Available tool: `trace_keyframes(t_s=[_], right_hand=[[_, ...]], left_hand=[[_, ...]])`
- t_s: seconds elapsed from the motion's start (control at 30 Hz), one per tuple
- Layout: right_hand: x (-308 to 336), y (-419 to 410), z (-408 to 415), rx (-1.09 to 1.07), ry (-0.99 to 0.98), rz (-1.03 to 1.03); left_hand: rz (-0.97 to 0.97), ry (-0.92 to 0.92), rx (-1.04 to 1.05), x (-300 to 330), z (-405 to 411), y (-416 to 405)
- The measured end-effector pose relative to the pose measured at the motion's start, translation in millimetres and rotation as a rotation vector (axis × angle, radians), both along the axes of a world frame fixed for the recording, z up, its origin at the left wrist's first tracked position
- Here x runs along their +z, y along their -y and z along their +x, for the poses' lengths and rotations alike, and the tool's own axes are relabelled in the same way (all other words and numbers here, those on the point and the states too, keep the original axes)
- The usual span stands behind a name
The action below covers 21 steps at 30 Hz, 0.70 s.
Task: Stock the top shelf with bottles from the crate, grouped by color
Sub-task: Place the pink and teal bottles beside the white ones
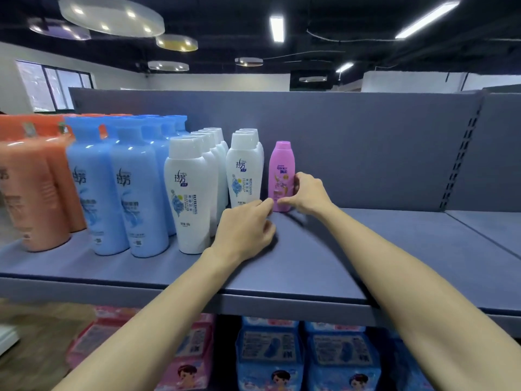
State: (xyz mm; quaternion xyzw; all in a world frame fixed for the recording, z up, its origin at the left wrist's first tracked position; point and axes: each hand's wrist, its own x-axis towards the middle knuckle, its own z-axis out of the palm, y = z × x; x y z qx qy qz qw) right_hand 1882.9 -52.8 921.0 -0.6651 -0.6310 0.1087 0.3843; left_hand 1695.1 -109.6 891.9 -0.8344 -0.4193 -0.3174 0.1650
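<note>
A small pink bottle (281, 173) stands upright on the grey top shelf (324, 249), just right of the white bottles (245, 170). My right hand (306, 193) holds its lower right side, thumb and fingers curled round it. My left hand (245, 230) reaches in from the left, its fingertips touching the bottle's base. Further left stand rows of white bottles (191, 193), blue bottles (118, 187) and orange bottles (31, 187). The crate is out of view.
The shelf's grey back panel (366, 148) rises behind the bottles, with a slotted upright (462, 153) at the right. Bare shelf surface stretches right of the pink bottle. Pink packs (186, 362) and blue packs (282, 359) fill the shelf below.
</note>
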Motion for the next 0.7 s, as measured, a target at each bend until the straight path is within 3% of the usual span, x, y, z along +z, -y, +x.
trace_keyframes(t_s=[0.43,0.7], right_hand=[[-9,-10,-2,-0.050,-0.084,0.090],[5,17,-5,-0.108,0.144,0.003]], left_hand=[[-0.026,0.051,-0.008,-2,-1,-5],[0.075,-0.056,0.000,0,-2,1]])
